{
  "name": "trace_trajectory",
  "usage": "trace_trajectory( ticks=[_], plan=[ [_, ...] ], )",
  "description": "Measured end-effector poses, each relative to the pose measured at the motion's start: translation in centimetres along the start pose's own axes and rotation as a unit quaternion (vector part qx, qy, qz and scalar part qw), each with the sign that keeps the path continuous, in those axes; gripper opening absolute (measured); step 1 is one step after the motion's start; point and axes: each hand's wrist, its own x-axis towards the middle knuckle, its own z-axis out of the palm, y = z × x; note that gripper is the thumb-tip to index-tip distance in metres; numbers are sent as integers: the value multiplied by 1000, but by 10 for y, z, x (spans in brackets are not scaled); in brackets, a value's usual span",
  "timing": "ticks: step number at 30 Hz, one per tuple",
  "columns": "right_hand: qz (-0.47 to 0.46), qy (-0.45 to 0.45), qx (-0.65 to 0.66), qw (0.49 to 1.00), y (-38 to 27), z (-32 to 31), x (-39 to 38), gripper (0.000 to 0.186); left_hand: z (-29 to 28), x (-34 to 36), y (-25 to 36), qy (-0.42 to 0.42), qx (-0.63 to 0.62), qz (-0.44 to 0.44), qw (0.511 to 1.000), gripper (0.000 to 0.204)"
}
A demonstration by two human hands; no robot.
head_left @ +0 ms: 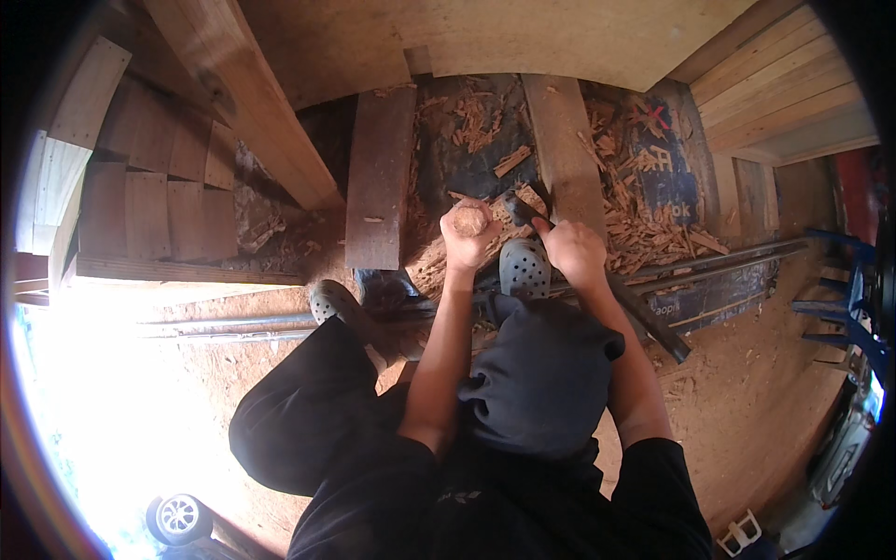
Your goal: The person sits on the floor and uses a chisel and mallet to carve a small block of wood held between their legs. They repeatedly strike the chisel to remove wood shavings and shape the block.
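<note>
Wood [469, 220] fills the left hand [469, 248], a dark tool [646, 315] the right hand [573, 252].

Taking the left hand [467, 245] as clock centre, we record the right hand [573, 250] at 3 o'clock and a timber piece [432, 265] beneath. We find one plank [376, 187] at 10, a second plank [565, 140] between 1 and 2, wood chips [478, 121] between them at 12. Farther out, we note a post [245, 93] at 10, boards [789, 79] at 2, pipes [709, 261] at 3, a wheel [177, 518] between 7 and 8.
</note>
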Motion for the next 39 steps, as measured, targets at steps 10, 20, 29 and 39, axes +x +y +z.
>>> trace_trajectory(
  ticks=[10,20,29,39],
  plan=[
    [5,-1,8,1000,2,2,2,70,1,-1,-5,-11,-22,-21,999,20],
    [-13,29,37,999,8,10,-1,72,4,3,-10,-61,-33,-29,997,24],
    [-9,-21,330,944,61,59,-11,63,-3,1,-15,-81,-23,-42,996,25],
    [36,-32,344,938,53,-13,-93,37,5,-6,-11,-97,55,34,993,24]
  ],
)
